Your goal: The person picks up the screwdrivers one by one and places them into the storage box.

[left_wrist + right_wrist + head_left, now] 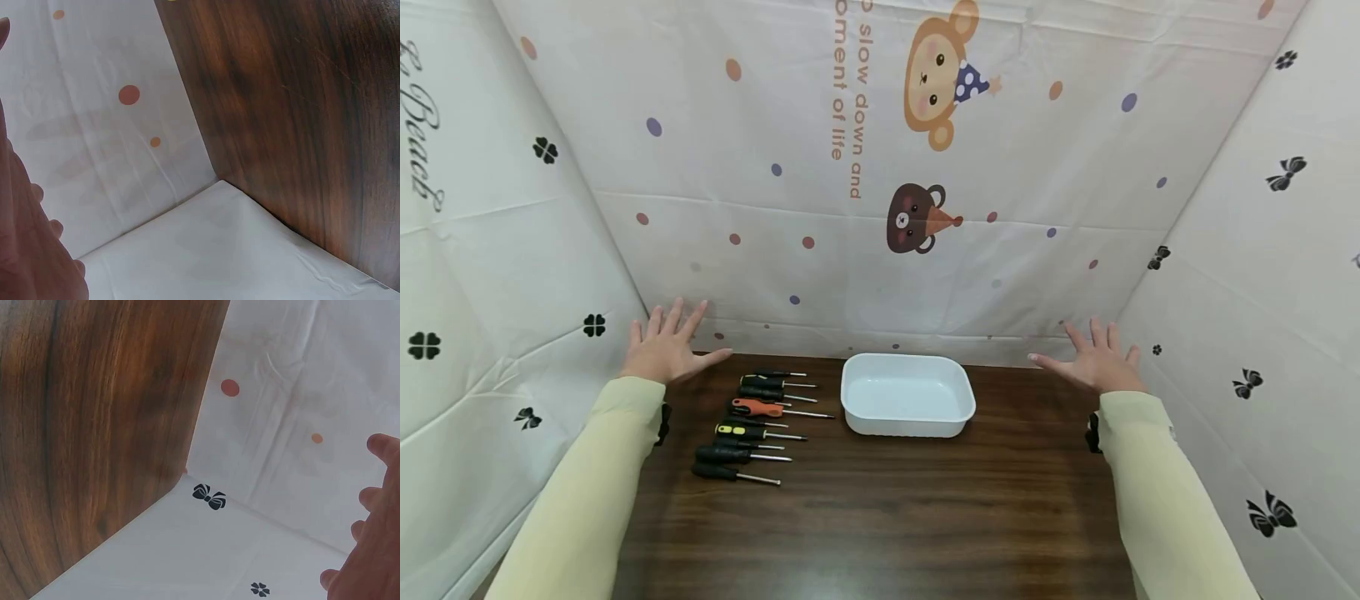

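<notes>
My left hand is raised near the back left corner of the table, fingers spread and nothing in it. On the far right my right hand is held the same way, also bare. Several screwdrivers lie in a column just right of the left hand, shafts pointing right; one has an orange handle, another a black and yellow handle, and the nearest a black handle. Between the hands a white rectangular tray sits at the table's back edge, with nothing in it.
The dark wood table meets a white printed cloth hanging behind it. More cloth walls stand close at the left and right. Both wrist views show table corners against cloth.
</notes>
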`<state>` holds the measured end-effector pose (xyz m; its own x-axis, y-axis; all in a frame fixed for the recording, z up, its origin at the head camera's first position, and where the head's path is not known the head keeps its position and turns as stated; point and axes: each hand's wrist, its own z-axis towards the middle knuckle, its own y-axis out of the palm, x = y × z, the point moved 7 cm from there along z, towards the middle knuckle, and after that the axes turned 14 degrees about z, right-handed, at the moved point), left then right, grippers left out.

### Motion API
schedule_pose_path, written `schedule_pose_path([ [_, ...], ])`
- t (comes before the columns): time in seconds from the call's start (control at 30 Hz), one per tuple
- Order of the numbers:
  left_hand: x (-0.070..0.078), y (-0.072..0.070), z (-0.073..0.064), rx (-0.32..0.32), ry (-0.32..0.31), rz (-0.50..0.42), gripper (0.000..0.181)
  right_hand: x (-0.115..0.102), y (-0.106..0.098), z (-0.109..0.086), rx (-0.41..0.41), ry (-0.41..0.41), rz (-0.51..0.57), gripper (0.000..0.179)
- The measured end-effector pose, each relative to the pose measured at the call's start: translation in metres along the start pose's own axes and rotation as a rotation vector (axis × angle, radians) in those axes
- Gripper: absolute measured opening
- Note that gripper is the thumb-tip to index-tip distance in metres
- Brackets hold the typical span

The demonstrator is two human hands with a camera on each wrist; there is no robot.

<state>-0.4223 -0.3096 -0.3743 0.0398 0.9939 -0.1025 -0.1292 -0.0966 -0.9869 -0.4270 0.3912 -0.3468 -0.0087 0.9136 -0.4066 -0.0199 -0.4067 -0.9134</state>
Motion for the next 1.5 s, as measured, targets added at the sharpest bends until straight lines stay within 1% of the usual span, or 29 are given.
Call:
schedule_pose_path([
  [0.17, 0.000, 0.001, 0.000, -0.002, 0.006, -0.002, 0.110, -0.004, 0.001, -0.002, -0.010, 0.001, -0.001, 0.118],
  [0.33, -0.001, 0.002, -0.003, 0.019, 0.008, -0.015, 0.110, -0.011, 0.005, -0.002, -0.019, -0.022, 0.008, 0.117],
  [0.5, -0.003, 0.003, -0.008, 0.056, 0.014, -0.007, 0.109, -0.019, 0.010, 0.002, -0.016, -0.051, 0.007, 0.115],
  [0.67, -0.002, 0.001, -0.016, 0.096, 0.018, 0.005, 0.109, -0.024, 0.015, 0.004, 0.003, -0.076, 0.011, 0.114],
  [0.77, -0.001, 0.003, -0.020, 0.107, 0.024, 0.014, 0.108, -0.027, 0.018, 0.004, 0.022, -0.090, 0.013, 0.114],
  [0.83, 0.000, 0.006, -0.022, 0.103, 0.031, 0.018, 0.107, -0.029, 0.020, 0.004, 0.031, -0.096, 0.007, 0.113],
  [1.0, 0.005, 0.010, -0.029, 0.106, 0.040, 0.026, 0.106, -0.032, 0.026, 0.003, 0.044, -0.113, 0.027, 0.110],
  [1.23, 0.013, 0.010, -0.041, 0.134, 0.031, 0.029, 0.103, -0.039, 0.039, 0.000, 0.065, -0.159, 0.098, 0.102],
  [1.37, 0.020, 0.012, -0.049, 0.150, 0.034, 0.030, 0.099, -0.041, 0.049, -0.001, 0.063, -0.152, 0.127, 0.098],
  [1.5, 0.027, 0.015, -0.056, 0.159, 0.044, 0.034, 0.097, -0.045, 0.056, -0.002, 0.067, -0.152, 0.185, 0.096],
])
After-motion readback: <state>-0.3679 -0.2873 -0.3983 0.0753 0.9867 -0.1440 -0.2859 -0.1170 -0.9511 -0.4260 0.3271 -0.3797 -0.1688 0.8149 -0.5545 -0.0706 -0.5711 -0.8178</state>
